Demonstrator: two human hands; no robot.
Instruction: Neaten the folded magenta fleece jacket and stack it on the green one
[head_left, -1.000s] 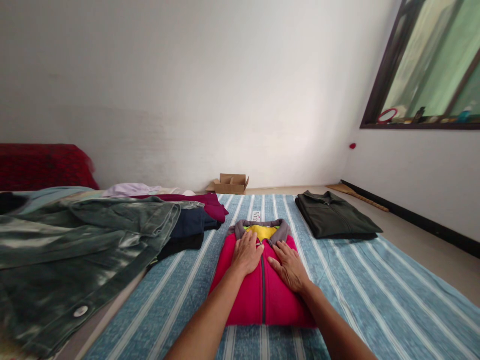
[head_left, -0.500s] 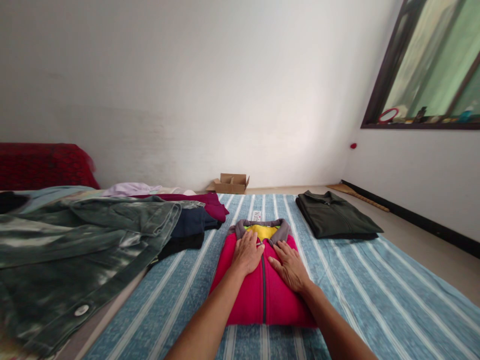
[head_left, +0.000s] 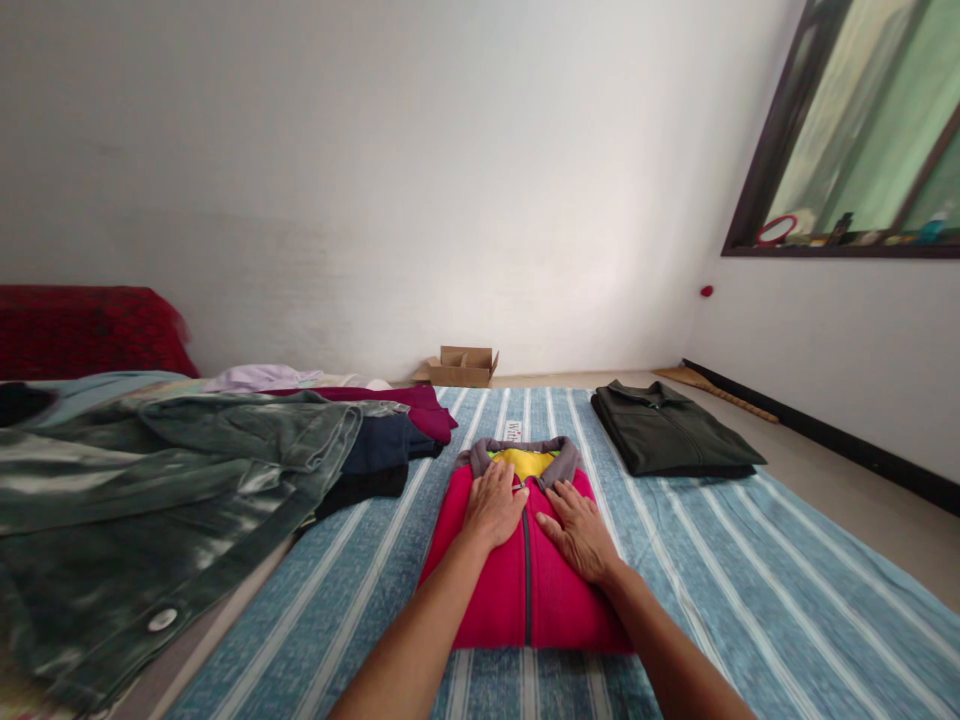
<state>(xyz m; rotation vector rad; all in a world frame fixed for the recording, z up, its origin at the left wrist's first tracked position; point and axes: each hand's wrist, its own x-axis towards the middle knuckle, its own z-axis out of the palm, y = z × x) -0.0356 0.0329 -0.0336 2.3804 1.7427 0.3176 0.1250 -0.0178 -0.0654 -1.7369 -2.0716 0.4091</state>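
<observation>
Both your forearms run in from the near edge of the striped mat (head_left: 750,590). Your left hand (head_left: 493,505) and right hand (head_left: 581,532) lie flat, fingers spread, grasping nothing, palms pressed on the folded pink fleece jacket (head_left: 525,590), one either side of its zipper (head_left: 526,570). The jacket sits at the mat's middle, its bottom fold toward you, grey collar (head_left: 523,455) and yellow lining at the far end. Step in hand, by the look of it: smoothing the finished fold. Next move likely calls for sliding your fingers under both side edges so the bundle lifts without springing open; judged only from how it lies. Off the mat's left edge, a crumpled green denim jacket (head_left: 165,480), with dark navy and maroon clothes (head_left: 397,430) just beyond it. Toward the far right corner, a folded dark green shirt (head_left: 671,430), well apart from the pink one. Past the far edge, an open cardboard box (head_left: 463,366) against the wall.
</observation>
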